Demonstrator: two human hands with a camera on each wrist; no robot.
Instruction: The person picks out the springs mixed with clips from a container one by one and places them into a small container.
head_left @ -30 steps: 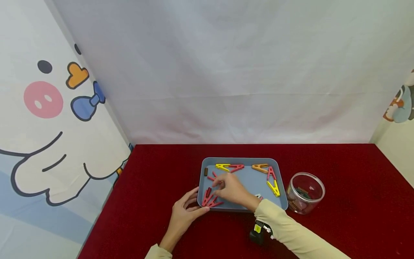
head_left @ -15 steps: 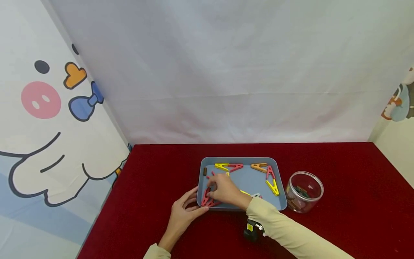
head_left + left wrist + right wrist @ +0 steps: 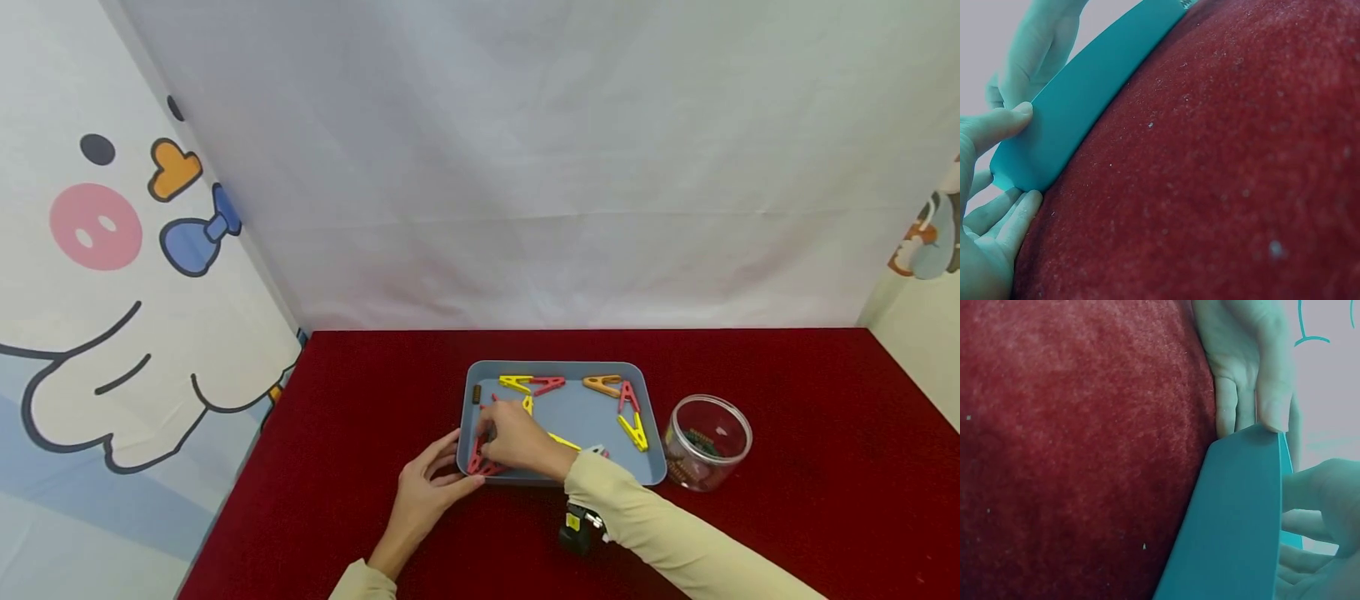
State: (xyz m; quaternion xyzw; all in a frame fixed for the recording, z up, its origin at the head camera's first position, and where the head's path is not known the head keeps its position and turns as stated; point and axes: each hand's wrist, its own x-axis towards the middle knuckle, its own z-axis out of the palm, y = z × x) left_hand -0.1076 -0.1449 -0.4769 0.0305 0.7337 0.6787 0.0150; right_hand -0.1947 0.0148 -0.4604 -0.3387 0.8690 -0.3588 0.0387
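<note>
A shallow blue-grey tray (image 3: 570, 364) holds yellow, red and orange clothes pegs. A small brown coil spring (image 3: 477, 394) lies near its upper left corner. At the near left corner my left hand (image 3: 423, 496) touches the tray, thumb on the near rim and fingers along the left side; the left wrist view shows the thumb (image 3: 1013, 122) on the rim. My right hand (image 3: 517, 437) reaches into the tray's left part, its thumb and fingers bent over the red pegs (image 3: 476, 460). These fingers cover the spot beside the pegs, and whether they pinch something is hidden.
A clear round jar (image 3: 708, 442) with several coil springs stands right of the tray. More pegs, such as a yellow peg (image 3: 633, 432), lie along the tray's right side. Dark red cloth (image 3: 817, 433) covers the table, with a white curtain behind.
My right hand has moved slightly left and down over the red pegs, and its fingers now cover the red coil spring seen earlier. My left hand keeps its place.
</note>
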